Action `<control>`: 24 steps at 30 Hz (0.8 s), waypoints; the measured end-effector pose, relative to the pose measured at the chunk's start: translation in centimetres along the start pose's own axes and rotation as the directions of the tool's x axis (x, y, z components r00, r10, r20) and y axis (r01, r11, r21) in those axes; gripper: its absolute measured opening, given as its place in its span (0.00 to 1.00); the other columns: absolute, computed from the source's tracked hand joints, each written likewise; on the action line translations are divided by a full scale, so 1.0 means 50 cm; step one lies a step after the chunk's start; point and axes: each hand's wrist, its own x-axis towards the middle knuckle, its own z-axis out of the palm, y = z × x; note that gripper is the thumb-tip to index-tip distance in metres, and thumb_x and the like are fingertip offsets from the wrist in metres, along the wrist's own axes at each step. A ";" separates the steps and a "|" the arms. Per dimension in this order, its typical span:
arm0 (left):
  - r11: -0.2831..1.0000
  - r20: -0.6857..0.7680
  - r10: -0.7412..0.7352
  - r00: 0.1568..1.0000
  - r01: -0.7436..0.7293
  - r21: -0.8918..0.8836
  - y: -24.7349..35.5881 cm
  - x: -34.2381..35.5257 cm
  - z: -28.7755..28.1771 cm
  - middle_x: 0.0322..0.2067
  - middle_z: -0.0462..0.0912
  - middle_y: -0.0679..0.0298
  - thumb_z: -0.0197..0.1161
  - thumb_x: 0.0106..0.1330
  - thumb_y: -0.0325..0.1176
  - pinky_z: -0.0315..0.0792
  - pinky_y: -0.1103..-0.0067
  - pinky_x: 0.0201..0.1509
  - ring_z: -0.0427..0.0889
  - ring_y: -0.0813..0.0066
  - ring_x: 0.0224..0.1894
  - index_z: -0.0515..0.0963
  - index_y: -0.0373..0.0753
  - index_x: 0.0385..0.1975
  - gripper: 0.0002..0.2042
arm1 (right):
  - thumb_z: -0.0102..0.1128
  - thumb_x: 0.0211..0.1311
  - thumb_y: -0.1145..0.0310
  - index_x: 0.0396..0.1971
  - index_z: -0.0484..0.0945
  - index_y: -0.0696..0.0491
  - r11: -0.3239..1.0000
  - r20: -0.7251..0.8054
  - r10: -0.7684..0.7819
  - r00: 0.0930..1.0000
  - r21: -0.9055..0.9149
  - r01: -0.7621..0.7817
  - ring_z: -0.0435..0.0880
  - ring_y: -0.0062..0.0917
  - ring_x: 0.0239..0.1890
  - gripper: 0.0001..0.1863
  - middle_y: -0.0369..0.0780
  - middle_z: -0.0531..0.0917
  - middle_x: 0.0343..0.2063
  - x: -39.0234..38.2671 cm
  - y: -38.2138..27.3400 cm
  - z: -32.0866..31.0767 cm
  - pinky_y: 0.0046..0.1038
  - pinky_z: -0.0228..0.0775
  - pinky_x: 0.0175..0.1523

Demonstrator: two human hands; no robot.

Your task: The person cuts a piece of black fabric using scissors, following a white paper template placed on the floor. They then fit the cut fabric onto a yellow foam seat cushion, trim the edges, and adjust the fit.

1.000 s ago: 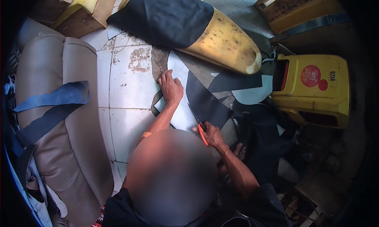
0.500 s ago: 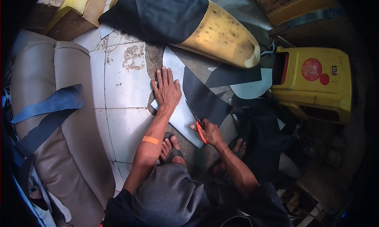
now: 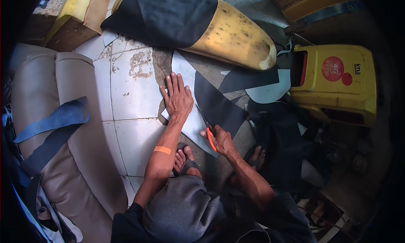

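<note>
My left hand (image 3: 179, 100) lies flat with its fingers stretched out, pressing on a white-faced sheet of upholstery material (image 3: 190, 125) on the floor. In my right hand (image 3: 223, 141) are scissors (image 3: 210, 139) with orange handles, thumb and fingers closed on the grips. Their dark blades point away from me, at the line where the white face meets a black piece (image 3: 218, 103). How far apart the blades stand is hard to make out. The black piece spreads to the right of the white sheet.
A yellow foam seat (image 3: 238, 38), partly draped in black material (image 3: 166, 17), lies ahead. Left is a grey-brown padded cushion (image 3: 86, 137) bearing blue and black strips (image 3: 57, 118). Right stand a yellow plastic housing (image 3: 308, 80) and crumpled black material (image 3: 278, 135). My sandalled feet are close by.
My right hand and the scissors have shifted slightly left and forward along the sheet's edge. My left hand stays flat in its place. The whole view has moved a little.
</note>
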 end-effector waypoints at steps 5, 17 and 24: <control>1.000 0.006 0.006 1.000 -0.006 0.009 0.004 -0.001 -0.001 0.78 0.55 0.55 0.43 0.79 0.44 0.38 0.48 0.81 0.48 0.56 0.82 0.59 0.37 0.76 0.30 | 0.63 0.57 0.25 0.35 0.78 0.62 0.999 -0.023 -0.002 1.000 0.039 0.003 0.88 0.41 0.32 0.44 0.50 0.83 0.24 -0.001 0.013 0.014 0.43 0.78 0.41; 1.000 0.026 0.001 1.000 -0.002 0.010 0.003 0.003 -0.006 0.78 0.55 0.55 0.42 0.79 0.44 0.38 0.48 0.81 0.48 0.55 0.81 0.58 0.37 0.77 0.29 | 0.63 0.58 0.26 0.32 0.76 0.61 0.995 -0.041 -0.003 0.999 0.098 0.007 0.87 0.38 0.29 0.43 0.49 0.82 0.21 0.008 -0.013 0.026 0.40 0.76 0.38; 1.000 0.031 0.003 1.000 -0.003 0.005 0.004 0.003 -0.005 0.79 0.54 0.55 0.42 0.79 0.44 0.37 0.48 0.81 0.47 0.56 0.82 0.58 0.37 0.77 0.30 | 0.63 0.56 0.24 0.29 0.76 0.59 0.984 -0.051 0.021 0.998 0.177 -0.011 0.84 0.33 0.28 0.43 0.46 0.81 0.21 0.017 -0.031 0.028 0.38 0.75 0.37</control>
